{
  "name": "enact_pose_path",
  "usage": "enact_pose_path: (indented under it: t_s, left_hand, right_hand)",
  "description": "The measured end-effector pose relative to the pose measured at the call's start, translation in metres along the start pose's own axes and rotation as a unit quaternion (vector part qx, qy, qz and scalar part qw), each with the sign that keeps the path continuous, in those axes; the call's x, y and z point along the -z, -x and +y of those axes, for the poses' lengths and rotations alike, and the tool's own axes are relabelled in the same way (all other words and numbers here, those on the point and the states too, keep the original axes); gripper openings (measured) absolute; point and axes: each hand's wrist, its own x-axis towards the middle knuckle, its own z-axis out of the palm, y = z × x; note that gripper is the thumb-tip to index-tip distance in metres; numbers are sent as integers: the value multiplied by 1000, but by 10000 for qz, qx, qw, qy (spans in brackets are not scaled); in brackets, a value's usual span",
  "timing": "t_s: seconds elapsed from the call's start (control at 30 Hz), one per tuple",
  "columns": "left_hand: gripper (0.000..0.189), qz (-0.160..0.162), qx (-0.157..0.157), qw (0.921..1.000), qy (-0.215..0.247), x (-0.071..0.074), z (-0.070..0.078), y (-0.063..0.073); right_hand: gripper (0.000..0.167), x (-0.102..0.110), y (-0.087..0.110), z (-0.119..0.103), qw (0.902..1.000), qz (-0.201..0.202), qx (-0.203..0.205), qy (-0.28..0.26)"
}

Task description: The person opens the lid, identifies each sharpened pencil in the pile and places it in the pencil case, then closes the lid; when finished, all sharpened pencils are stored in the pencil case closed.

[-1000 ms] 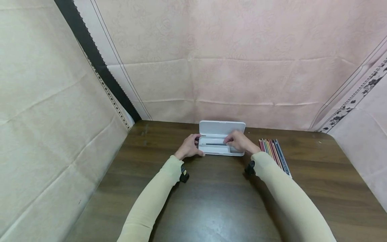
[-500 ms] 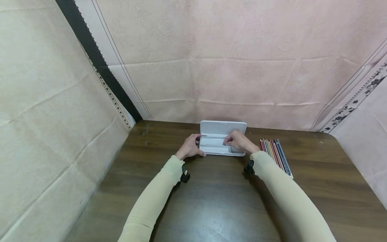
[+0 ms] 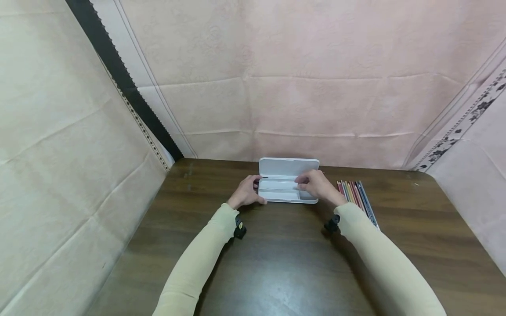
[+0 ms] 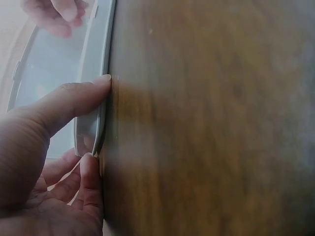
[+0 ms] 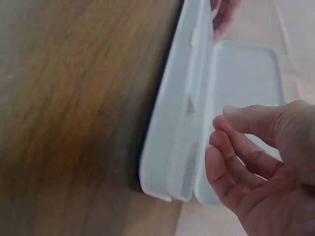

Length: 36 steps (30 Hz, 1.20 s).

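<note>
A white pencil case (image 3: 276,201) lies near the far table edge, its lid (image 3: 288,166) raised and leaning back. Long compartments and a small one at the right show inside. My left hand (image 3: 247,191) grips the case's left end; in the left wrist view the thumb (image 4: 74,101) presses the front edge and the fingers (image 4: 90,179) bend against the end. Over the right part of the case is my right hand (image 3: 315,183), fingers loosely curled. Seen from the right wrist, the thumb and index fingertips (image 5: 220,123) are close together with nothing visible between them.
Several coloured pencils (image 3: 351,193) lie side by side on the brown wooden table (image 3: 272,263), right of the case, with blue ones at their right edge. My right sleeve (image 3: 379,250) partly covers their near end. Pale cloth (image 3: 316,87) hangs behind the table.
A thin dark stick visible in the case one second ago no longer shows. My right hand has since shifted slightly up and right, its fingers coming out of the compartment. The left hand stays put.
</note>
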Motion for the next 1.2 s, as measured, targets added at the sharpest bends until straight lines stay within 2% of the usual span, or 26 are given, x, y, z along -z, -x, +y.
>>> enact_pose_path:
  t_s: [0.43,0.77,1.2]
  left_hand:
    - [97,33,29,10000,19,0,-2,1]
    - [98,-19,33,10000,7,0,-1,1]
    - [98,-40,-40,10000,-70,-1,-2,-1]
  right_hand:
    - [27,36,49,7,9963,610,-601,-12]
    - [29,54,90,27,9907,984,-934,125]
    - [35,68,126,48,9771,828,-1876,562]
